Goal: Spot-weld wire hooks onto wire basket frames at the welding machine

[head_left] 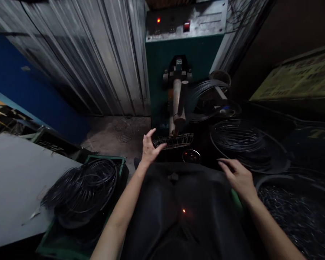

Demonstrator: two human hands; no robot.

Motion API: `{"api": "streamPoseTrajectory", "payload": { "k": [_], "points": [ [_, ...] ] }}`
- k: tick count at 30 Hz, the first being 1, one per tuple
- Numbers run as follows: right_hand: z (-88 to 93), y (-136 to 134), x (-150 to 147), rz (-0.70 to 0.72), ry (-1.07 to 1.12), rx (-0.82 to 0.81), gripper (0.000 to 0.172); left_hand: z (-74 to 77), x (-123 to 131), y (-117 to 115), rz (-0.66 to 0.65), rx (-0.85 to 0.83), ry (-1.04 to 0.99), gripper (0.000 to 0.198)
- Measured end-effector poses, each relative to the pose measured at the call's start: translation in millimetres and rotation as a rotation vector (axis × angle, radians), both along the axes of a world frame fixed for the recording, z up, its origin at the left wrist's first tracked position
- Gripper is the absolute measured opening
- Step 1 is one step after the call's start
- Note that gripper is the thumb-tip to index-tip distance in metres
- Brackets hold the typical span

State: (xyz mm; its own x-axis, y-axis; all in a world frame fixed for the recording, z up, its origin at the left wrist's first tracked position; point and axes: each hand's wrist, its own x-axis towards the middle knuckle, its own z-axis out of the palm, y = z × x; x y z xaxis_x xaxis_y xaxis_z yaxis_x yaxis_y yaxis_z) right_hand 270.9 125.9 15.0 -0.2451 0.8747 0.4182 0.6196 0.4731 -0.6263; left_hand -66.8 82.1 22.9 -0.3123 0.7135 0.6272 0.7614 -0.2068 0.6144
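A spot welder (178, 97) with a green body and vertical metal electrodes stands in front of me. At its lower tip is a round wire rack (176, 141), tilted nearly edge-on. My left hand (150, 148) is at the rack's left end, fingers spread and the thumb stretched along its near side; firm contact cannot be made out. To the right, my right hand (239, 177) hovers above my lap beside a tub of small metal pieces (292, 216). Its thumb and forefinger are pinched together, and whatever is between them is too small to name.
A glowing spark (184, 210) shows over my dark apron (157, 202). A green crate (51, 240) with coiled black wire (83, 191) stands left, by a white board (13, 180). Wire rings lie in a basin (238, 137) at right. A metal ring (191, 156) sits below the rack.
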Motion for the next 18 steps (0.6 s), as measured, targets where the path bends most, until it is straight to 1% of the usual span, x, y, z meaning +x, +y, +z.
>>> {"api": "streamPoseTrajectory", "payload": {
  "k": [2, 3, 5, 6, 9, 12, 15, 18],
  "points": [
    [24.4, 20.4, -10.6, 0.067, -0.024, 0.077, 0.039, 8.0, -20.5, -9.2, 0.129, 0.010, -0.219, 0.044],
    [34.9, 30.9, -17.2, 0.101, -0.047, 0.112, 0.039, 10.9, -29.6, -12.9, 0.185, 0.016, -0.291, 0.036],
    [51.5, 52.0, -32.3, 0.162, -0.112, 0.174, 0.038, 14.3, -42.9, -17.8, 0.254, 0.021, -0.362, 0.031],
    [57.8, 62.7, -40.6, 0.195, -0.147, 0.194, 0.038, 14.9, -46.6, -18.9, 0.259, 0.021, -0.376, 0.031],
    [70.7, 93.3, -65.4, 0.306, -0.239, 0.181, 0.035, 13.2, -48.1, -16.8, 0.207, 0.016, -0.397, 0.030],
    [80.7, 117.0, -83.8, 0.358, -0.298, 0.126, 0.036, 10.5, -43.4, -11.3, 0.154, 0.001, -0.417, 0.027],
    [90.9, 129.8, -92.9, 0.370, -0.360, 0.108, 0.043, 10.9, -41.0, -6.2, 0.093, -0.031, -0.433, 0.025],
    [99.2, 133.1, -95.8, 0.396, -0.441, 0.108, 0.042, 14.0, -45.1, -1.3, 0.025, -0.045, -0.452, 0.025]
  ]
}}
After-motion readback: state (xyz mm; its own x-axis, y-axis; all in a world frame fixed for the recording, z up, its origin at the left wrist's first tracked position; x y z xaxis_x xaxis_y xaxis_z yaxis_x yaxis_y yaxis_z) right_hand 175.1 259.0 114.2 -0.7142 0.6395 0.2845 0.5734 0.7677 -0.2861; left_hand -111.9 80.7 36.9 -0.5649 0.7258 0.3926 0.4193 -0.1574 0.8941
